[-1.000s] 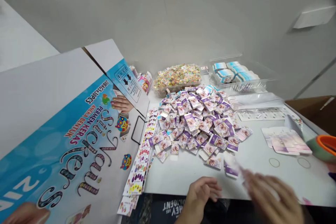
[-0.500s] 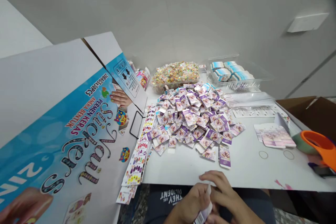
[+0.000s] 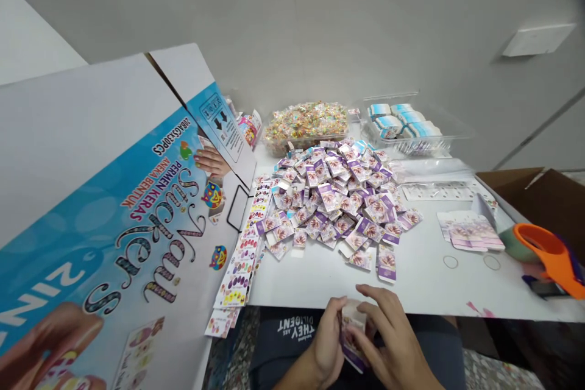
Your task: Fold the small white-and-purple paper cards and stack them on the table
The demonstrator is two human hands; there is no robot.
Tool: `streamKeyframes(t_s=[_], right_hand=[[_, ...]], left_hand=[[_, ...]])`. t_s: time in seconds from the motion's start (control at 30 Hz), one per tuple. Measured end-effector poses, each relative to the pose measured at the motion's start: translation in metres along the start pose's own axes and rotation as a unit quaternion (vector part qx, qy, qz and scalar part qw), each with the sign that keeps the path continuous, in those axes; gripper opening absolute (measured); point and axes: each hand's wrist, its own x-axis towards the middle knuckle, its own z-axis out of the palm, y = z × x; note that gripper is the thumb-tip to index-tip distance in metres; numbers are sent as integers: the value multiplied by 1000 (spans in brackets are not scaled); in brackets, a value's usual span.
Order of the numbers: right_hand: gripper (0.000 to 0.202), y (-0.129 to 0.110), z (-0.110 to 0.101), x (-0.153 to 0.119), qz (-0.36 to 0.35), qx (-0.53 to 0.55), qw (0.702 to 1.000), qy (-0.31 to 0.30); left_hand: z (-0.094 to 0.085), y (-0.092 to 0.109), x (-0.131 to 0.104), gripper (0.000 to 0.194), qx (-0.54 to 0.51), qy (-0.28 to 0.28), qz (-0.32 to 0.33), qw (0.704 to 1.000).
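Between my two hands, over my lap by the table's front edge, is a small white and purple box [image 3: 353,323] with a printed face. My left hand [image 3: 326,341] grips its left side. On the other side my right hand [image 3: 384,335] holds it, thumb laid across the printed face and fingers curved over the top. Part of the box is hidden by the fingers. Just beyond, a large heap of similar small purple and white boxes [image 3: 338,195] covers the table's middle, with one box [image 3: 386,263] lying at its near edge.
A big nail stickers carton [image 3: 150,195] stands at left beside sticker sheets [image 3: 237,274]. Behind the heap are a tub of wrapped sweets [image 3: 306,128] and a clear tray of blue-white cards [image 3: 406,125]. Flat cards [image 3: 473,231], an orange tape dispenser [image 3: 543,250] and a brown carton [image 3: 548,201] lie right.
The box has turned from edge-on so that its printed face now shows. Both hands have moved slightly up in the view, and my right thumb has come onto the box's face.
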Motion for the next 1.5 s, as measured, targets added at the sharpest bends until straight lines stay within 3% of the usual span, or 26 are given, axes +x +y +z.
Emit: streamKeyframes(t_s=[0.07, 0.13, 0.23, 0.33, 0.43, 0.5, 0.63, 0.7, 0.77, 0.9, 1.03, 1.23, 1.3, 1.33, 1.43, 1.5], right_hand=[[24, 3, 7, -11, 19, 49, 998, 44], [28, 6, 11, -20, 39, 92, 994, 46], [24, 10, 11, -24, 100, 149, 984, 15], [14, 9, 9, -23, 156, 189, 969, -43], [21, 7, 12, -22, 138, 188, 970, -65], [15, 7, 16, -25, 109, 184, 976, -49], [36, 8, 24, -31, 52, 175, 983, -19], [26, 6, 27, -30, 69, 203, 976, -27], [12, 2, 30, -27, 161, 260, 952, -24], [31, -2, 35, -22, 352, 386, 853, -21], [40, 2, 39, -26, 411, 467, 782, -27], [35, 6, 48, -36, 448, 513, 732, -2], [37, 3, 49, -38, 452, 489, 746, 8], [37, 1, 49, -40, 441, 460, 770, 14], [26, -4, 46, -44, 321, 319, 891, 31], [25, -5, 43, -45, 215, 243, 945, 27]], left_hand=[[6, 0, -3, 33, -58, -6, -3, 998], [6, -1, -6, 33, -69, -1, 19, 997], [-3, -10, -5, 41, -5, 5, 38, 999], [-17, -23, -3, 42, 47, -4, 14, 999], [-25, -30, -2, 42, 54, 20, -31, 998], [-25, -27, -5, 48, 57, 22, -62, 996], [-20, -13, -10, 66, 50, -3, -55, 997], [-21, -11, -11, 70, 77, 5, -51, 996], [-23, -14, -9, 74, 125, 18, -46, 991], [-26, -18, -6, 68, 259, 10, -9, 966], [-22, -12, -8, 63, 325, 3, 16, 946], [-20, -12, -8, 56, 318, 10, 1, 948], [-22, -11, -7, 49, 322, 14, -8, 947], [-24, -11, -7, 45, 324, 11, -6, 946], [-33, -7, -6, 28, 327, 6, 68, 943], [-40, -6, -5, 20, 308, 7, 116, 944]])
